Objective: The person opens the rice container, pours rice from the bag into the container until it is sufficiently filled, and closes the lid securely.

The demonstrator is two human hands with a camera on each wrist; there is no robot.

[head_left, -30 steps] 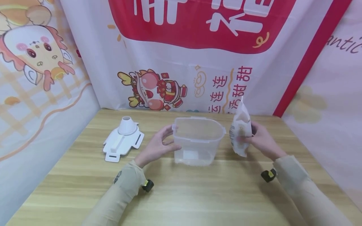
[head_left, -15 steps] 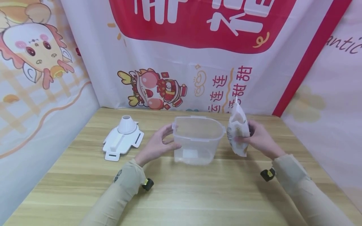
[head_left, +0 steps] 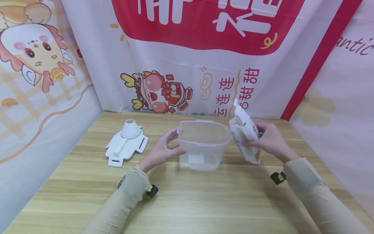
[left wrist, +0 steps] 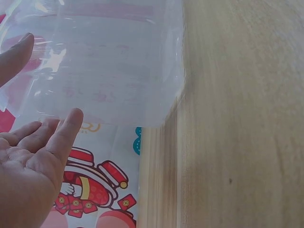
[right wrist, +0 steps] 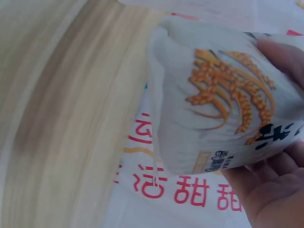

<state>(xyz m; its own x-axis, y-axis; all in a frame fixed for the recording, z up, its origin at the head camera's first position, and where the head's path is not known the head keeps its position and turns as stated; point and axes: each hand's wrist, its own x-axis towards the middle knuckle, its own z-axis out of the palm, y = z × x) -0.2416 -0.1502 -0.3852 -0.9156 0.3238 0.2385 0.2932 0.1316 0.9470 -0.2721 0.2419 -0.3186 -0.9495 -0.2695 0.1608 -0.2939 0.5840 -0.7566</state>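
A clear plastic container (head_left: 204,148), topless, stands upright on the table. My left hand (head_left: 164,147) holds its left end, thumb on the near side and fingers at the far rim; in the left wrist view the fingers (left wrist: 66,133) and thumb (left wrist: 18,57) straddle the clear wall (left wrist: 104,66). My right hand (head_left: 270,141) grips a white rice bag (head_left: 245,135), printed with golden grain ears as the right wrist view shows. The bag leans left, its torn upper end right by the container's right rim. My right palm and lower fingers partly show under the bag (right wrist: 213,104).
A white lid-like panel (head_left: 124,152) with a cone-shaped spout (head_left: 130,129) lies on the wooden table (head_left: 187,201) at the left. Printed cloth (head_left: 187,58) hangs along the table's back and both sides. A small black device (head_left: 152,191) sits at my left wrist.
My right hand has brought the rice bag left and tipped its top toward the container. The left hand and the container have stayed in place.
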